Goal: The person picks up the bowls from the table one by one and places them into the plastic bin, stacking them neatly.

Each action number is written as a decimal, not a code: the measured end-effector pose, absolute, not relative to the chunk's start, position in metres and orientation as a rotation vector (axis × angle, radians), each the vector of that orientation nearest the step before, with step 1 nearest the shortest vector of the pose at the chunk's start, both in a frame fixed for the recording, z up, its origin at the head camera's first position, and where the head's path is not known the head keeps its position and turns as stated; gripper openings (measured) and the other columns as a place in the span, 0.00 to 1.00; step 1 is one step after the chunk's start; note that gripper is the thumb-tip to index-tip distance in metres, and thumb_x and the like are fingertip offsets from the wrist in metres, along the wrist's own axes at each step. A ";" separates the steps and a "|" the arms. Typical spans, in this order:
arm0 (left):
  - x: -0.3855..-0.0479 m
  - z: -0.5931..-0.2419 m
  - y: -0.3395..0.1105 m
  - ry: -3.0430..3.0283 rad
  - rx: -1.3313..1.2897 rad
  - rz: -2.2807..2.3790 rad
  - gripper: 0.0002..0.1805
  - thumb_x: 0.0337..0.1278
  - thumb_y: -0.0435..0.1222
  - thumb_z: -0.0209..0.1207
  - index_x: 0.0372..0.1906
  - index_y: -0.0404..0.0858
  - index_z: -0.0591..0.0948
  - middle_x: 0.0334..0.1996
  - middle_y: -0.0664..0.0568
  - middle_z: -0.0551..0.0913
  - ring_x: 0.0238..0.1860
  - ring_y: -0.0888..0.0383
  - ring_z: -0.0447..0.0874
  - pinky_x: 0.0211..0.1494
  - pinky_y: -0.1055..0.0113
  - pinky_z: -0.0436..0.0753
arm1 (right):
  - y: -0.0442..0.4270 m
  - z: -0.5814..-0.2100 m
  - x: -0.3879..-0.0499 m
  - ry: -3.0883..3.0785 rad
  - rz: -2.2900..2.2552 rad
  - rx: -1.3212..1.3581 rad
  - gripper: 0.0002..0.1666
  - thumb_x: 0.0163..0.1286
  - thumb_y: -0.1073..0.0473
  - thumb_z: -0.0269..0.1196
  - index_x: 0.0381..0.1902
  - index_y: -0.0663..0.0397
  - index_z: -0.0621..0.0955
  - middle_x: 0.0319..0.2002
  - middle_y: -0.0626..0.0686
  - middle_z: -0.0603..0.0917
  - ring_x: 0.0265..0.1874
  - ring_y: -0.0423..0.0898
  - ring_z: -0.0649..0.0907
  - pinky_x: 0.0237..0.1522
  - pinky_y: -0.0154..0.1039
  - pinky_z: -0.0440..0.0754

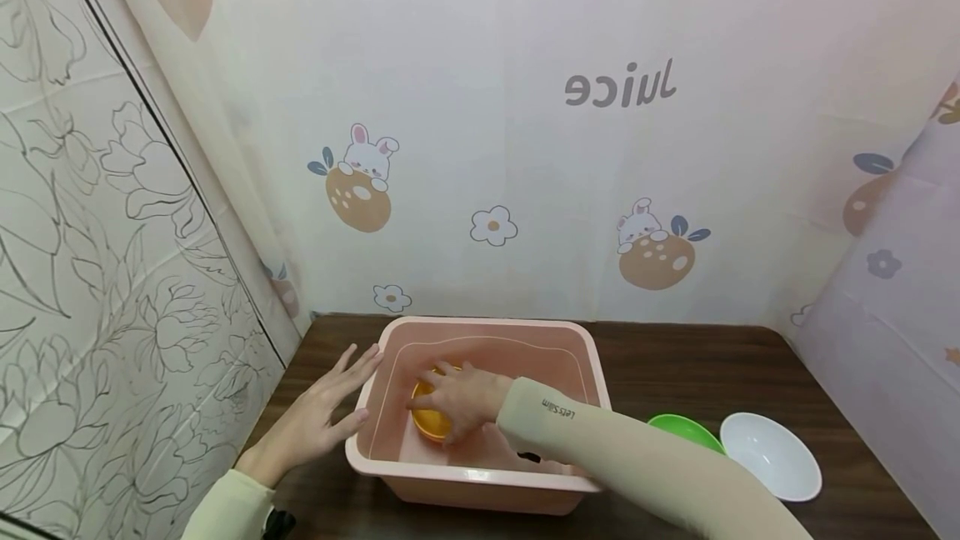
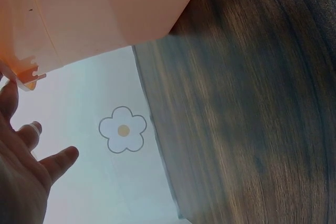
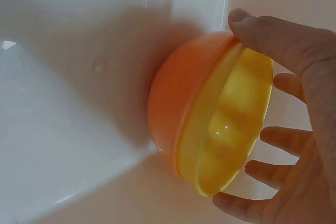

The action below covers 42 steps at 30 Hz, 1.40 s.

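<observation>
A pink plastic tub (image 1: 487,324) stands on the dark wooden table. Inside it, near its left side, a yellow bowl (image 3: 236,124) sits nested in an orange bowl (image 3: 170,98), tilted in the right wrist view. My right hand (image 1: 467,398) reaches into the tub with fingers spread over these bowls. Its thumb lies at one side of the rim, the other fingertips along the opposite side, not curled round it. At the tub's left edge, my left hand (image 1: 322,417) has its fingers extended, fingertips at the rim. In the left wrist view, part of that hand's contact is cut off.
Right of the tub, a green bowl (image 1: 686,430), partly behind my right sleeve, and a white bowl (image 1: 772,457) lie on the table (image 1: 675,365). A printed curtain (image 1: 495,123) hangs behind, and a flower-patterned panel (image 1: 112,273) stands on the left.
</observation>
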<state>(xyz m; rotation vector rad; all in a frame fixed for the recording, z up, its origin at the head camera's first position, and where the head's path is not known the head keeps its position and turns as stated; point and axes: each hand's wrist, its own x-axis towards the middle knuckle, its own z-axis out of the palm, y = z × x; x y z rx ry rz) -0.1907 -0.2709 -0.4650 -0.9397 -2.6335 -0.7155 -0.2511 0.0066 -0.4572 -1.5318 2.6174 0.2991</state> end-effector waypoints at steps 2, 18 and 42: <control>-0.190 -0.465 -0.270 -2.628 -0.944 -0.712 0.40 0.67 0.42 0.62 0.81 0.47 0.62 0.81 0.50 0.61 0.82 0.39 0.51 0.66 0.27 0.71 | 0.006 -0.456 -0.251 2.625 0.320 -1.539 0.47 0.58 0.33 0.73 0.75 0.16 0.68 0.77 0.48 0.64 0.73 0.54 0.68 0.62 0.56 0.81; -0.189 -0.465 -0.272 -2.635 -0.913 -0.713 0.40 0.67 0.43 0.62 0.81 0.49 0.62 0.81 0.52 0.61 0.82 0.40 0.51 0.65 0.27 0.72 | 0.014 -0.420 -0.251 2.585 0.241 -1.516 0.47 0.61 0.35 0.70 0.77 0.22 0.66 0.77 0.51 0.66 0.73 0.57 0.68 0.63 0.65 0.78; -0.190 -0.466 -0.269 -2.664 -0.912 -0.771 0.39 0.69 0.43 0.60 0.82 0.48 0.61 0.82 0.52 0.58 0.82 0.36 0.51 0.64 0.25 0.71 | 0.080 -0.343 -0.229 2.636 -0.067 -1.607 0.51 0.66 0.40 0.66 0.81 0.16 0.54 0.81 0.46 0.60 0.77 0.55 0.65 0.65 0.66 0.76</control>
